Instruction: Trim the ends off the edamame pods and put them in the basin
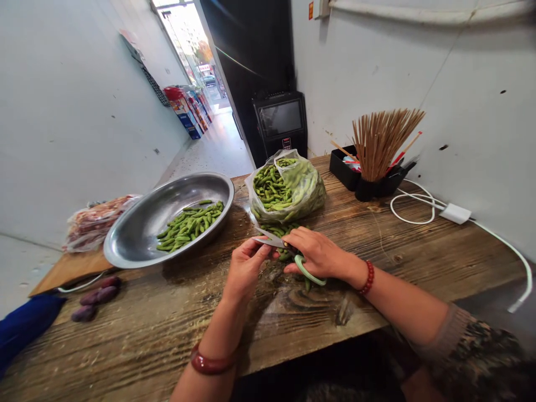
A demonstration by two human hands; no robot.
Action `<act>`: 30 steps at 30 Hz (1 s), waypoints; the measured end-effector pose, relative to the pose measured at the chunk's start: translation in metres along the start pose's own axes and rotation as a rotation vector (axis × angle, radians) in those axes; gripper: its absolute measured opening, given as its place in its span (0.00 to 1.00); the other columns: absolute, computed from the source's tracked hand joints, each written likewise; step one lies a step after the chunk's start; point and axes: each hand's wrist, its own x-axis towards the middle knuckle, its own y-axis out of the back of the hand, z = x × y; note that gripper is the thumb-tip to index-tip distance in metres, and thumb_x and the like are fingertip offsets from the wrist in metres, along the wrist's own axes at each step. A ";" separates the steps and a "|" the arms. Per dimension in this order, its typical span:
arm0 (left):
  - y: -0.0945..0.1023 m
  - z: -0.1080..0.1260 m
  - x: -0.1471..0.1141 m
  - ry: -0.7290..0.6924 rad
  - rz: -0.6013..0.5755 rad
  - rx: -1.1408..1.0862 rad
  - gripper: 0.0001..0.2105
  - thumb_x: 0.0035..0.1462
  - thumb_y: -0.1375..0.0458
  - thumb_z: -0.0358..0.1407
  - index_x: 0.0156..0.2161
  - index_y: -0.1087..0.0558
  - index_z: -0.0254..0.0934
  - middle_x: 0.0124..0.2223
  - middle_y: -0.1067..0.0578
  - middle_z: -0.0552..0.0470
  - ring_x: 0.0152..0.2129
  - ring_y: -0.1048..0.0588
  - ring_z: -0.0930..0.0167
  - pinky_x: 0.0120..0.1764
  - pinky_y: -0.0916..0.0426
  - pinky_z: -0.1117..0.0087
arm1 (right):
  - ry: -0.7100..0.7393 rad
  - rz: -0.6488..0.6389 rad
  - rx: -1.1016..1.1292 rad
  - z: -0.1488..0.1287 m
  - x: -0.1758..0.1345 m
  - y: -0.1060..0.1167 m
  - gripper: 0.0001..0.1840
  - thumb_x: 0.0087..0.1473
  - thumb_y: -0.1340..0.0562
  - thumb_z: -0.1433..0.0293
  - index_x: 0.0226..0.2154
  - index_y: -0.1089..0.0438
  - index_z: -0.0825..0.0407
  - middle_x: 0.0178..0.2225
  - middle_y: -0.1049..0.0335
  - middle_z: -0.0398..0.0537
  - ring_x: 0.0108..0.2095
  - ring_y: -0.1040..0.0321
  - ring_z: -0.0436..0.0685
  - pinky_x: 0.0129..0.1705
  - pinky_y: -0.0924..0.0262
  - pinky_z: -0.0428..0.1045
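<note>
My right hand grips a pair of scissors with pale green handles, its blades parted and pointing left. Close to the blade tips, the thumb and fingers of my left hand are pinched together; whatever lies between them is too small or hidden to tell. Under and behind my hands is a small heap of edamame pods on the wooden table. Just beyond it stands an open clear plastic bag full of green pods. To the left, a wide steel basin holds a pile of pods.
Purple-red tubers lie at the left beside a dark blue cloth. Behind the basin is a plastic-wrapped bundle. At right are bamboo skewers in a black holder and a white cable. A black speaker-like box stands behind.
</note>
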 end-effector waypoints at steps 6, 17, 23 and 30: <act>-0.003 0.001 -0.001 -0.010 -0.010 0.039 0.08 0.49 0.34 0.36 0.34 0.22 0.33 0.32 0.22 0.50 0.25 0.26 0.72 0.33 0.31 0.71 | 0.007 0.009 0.050 -0.001 0.001 0.002 0.28 0.50 0.33 0.54 0.46 0.36 0.54 0.38 0.34 0.52 0.38 0.39 0.59 0.40 0.41 0.53; 0.000 0.000 0.000 0.029 -0.079 0.019 0.07 0.49 0.34 0.36 0.33 0.22 0.33 0.28 0.24 0.50 0.23 0.27 0.72 0.31 0.33 0.72 | -0.026 -0.070 -0.030 -0.004 -0.001 0.002 0.20 0.53 0.34 0.60 0.41 0.38 0.54 0.38 0.32 0.51 0.37 0.38 0.58 0.36 0.42 0.50; 0.004 -0.001 0.001 0.058 -0.114 0.021 0.07 0.50 0.35 0.35 0.34 0.22 0.33 0.28 0.24 0.51 0.23 0.28 0.74 0.30 0.34 0.73 | -0.035 -0.110 -0.100 -0.007 -0.002 0.003 0.17 0.56 0.36 0.60 0.41 0.39 0.53 0.38 0.34 0.51 0.38 0.38 0.58 0.36 0.42 0.50; 0.006 0.004 0.002 0.080 -0.110 0.032 0.07 0.48 0.34 0.34 0.32 0.22 0.33 0.27 0.25 0.51 0.21 0.29 0.74 0.27 0.34 0.73 | -0.044 -0.156 -0.180 -0.010 0.000 0.002 0.17 0.57 0.37 0.62 0.41 0.40 0.55 0.38 0.34 0.53 0.38 0.37 0.59 0.37 0.39 0.52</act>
